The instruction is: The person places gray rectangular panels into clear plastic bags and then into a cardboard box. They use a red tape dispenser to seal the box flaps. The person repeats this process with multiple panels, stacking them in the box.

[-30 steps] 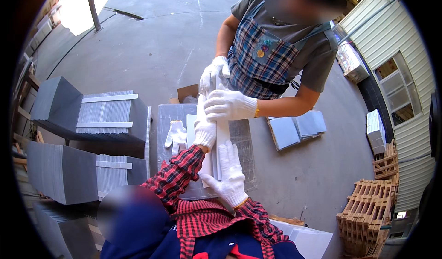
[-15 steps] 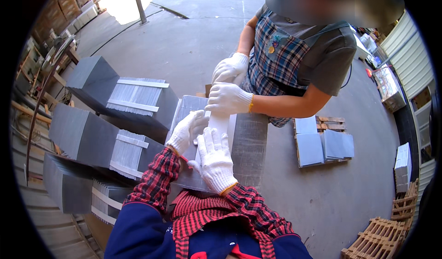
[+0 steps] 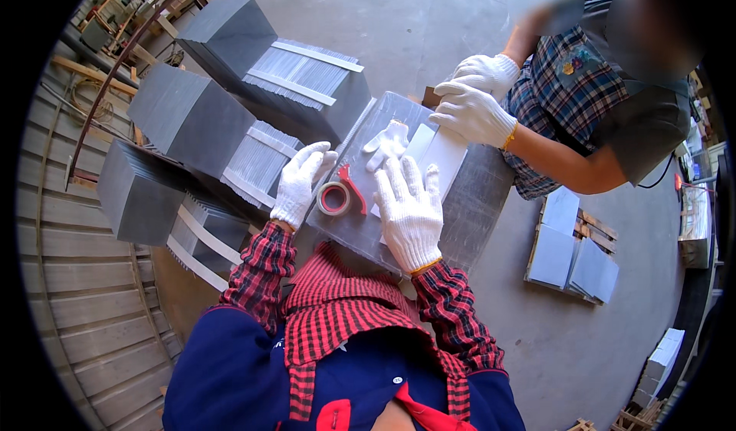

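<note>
My right hand [image 3: 411, 212], in a white knit glove, lies flat with fingers stretched over the near end of a long flat white piece [image 3: 438, 153]. My left hand [image 3: 301, 185], gloved the same way, is held off the left edge of the plastic-wrapped stack top [image 3: 360, 239]. Its fingers are loosely bent and nothing shows in them. Close to it lies a red tape dispenser with a tape roll [image 3: 334, 199]. A loose white glove [image 3: 389, 143] rests beside the white piece. A co-worker's gloved hands [image 3: 477, 109] are on the far end of that piece.
On the left stand several stacks of grey slabs [image 3: 188, 116] with pale strips [image 3: 303, 70] across some. The co-worker [image 3: 583, 86] stands at the far right. A pallet with light slabs [image 3: 553, 247] sits on the floor to the right. Corrugated metal wall [image 3: 84, 278] borders the left.
The view has turned, so the scene sits differently. My left hand has moved left, away from the white piece, and the tape dispenser and loose glove now show.
</note>
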Motion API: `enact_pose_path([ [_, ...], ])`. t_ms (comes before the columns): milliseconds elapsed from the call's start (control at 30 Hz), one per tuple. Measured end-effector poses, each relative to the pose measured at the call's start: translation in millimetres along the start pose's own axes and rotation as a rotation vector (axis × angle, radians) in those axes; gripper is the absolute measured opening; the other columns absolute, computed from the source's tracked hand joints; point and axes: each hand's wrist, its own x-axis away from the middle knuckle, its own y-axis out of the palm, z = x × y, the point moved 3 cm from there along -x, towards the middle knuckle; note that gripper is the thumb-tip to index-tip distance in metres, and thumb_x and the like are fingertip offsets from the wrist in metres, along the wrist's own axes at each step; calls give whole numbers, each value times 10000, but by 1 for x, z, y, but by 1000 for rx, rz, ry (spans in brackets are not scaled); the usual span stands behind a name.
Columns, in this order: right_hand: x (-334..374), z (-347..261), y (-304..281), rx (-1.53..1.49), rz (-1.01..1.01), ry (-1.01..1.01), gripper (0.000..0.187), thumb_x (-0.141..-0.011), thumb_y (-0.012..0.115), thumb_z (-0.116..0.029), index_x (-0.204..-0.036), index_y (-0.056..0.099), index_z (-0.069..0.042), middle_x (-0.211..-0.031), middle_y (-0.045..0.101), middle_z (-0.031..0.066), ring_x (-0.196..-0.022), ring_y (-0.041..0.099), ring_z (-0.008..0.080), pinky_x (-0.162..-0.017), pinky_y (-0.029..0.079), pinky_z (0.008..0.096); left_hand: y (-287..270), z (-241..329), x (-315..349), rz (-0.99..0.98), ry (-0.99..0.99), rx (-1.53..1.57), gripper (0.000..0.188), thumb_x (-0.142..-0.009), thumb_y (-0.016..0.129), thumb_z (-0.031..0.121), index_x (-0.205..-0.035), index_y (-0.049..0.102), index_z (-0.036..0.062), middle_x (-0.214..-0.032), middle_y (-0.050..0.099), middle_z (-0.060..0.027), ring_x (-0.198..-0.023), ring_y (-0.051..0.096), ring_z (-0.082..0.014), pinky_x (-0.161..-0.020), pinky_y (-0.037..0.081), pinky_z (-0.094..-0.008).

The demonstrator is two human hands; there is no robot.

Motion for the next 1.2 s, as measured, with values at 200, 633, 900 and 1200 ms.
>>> enact_pose_path([
  [200,-9,-24,-10,-30,11,31,414,-756,702,-127,-1166,686,-71,-1264,662,143,-1226,613,317,-1126,364,571,-6,11,-33,-109,13,53,289,-1037,502,96,-1268,619,-33,-1157,697,-128,-1096,654,-189,-1009,496,-318],
  [633,39,-50,222,-266,-688,1316,1026,-740,759,-593,-1531,338,-94,-1385,560,206,-1243,582,362,-1012,477,477,-84,11,-176,-296,-73,59,310,-1034,503,149,-1268,610,-23,-1144,694,-142,-1100,664,-227,-1030,502,-363],
  [900,55,-50,268,-195,-637,1444,461,-794,638,-334,-1170,664,-68,-1046,706,211,-975,690,392,-850,550,486,-96,23,-186,-531,4,-66,325,-1033,527,180,-1266,625,-25,-1141,706,-139,-1088,673,-217,-1013,503,-351],
  [1200,-55,-54,131,-1558,174,1325,585,-888,646,-60,-1454,494,-67,-1178,627,31,-1003,624,130,-862,533,281,-116,56,-216,-598,-70,-26,321,-1031,530,282,-1091,697,15,-880,705,-64,-832,686,-141,-793,554,-303],
])
